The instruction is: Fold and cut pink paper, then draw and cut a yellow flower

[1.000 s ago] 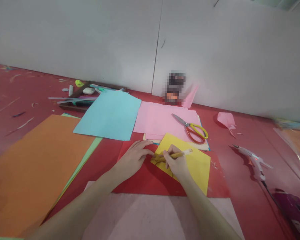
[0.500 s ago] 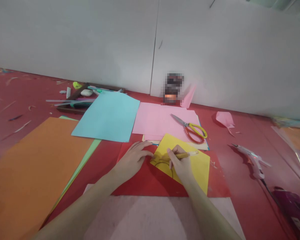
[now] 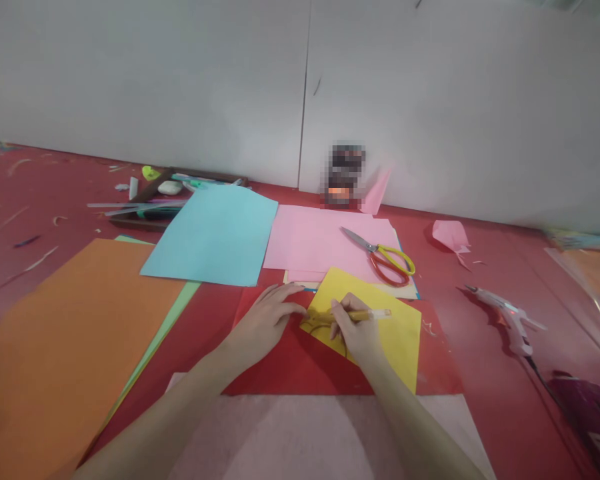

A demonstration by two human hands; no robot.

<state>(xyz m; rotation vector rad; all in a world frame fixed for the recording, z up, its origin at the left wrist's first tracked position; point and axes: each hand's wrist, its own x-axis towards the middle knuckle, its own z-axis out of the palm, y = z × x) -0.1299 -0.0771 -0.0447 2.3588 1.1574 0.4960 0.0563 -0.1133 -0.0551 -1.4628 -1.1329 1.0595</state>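
Note:
My right hand (image 3: 357,335) is closed around a yellow pencil (image 3: 367,313) whose tip rests on a yellow paper sheet (image 3: 390,327). A dark curved line shows on that sheet beside the hand. My left hand (image 3: 265,323) lies flat with fingers stretched out, pressing on the yellow sheet's left corner and on the red sheet (image 3: 290,363) under it.
Orange (image 3: 65,340), blue (image 3: 215,233) and pink (image 3: 320,240) sheets lie around. Scissors (image 3: 385,257) with yellow and red handles rest on the pink sheet. A glue gun (image 3: 505,320) lies right. A tray of tools (image 3: 160,200) sits at the back left by the white wall.
The right hand slid the pencil slightly right, then back left across the yellow sheet. The left hand stayed in place. The view shifted a little.

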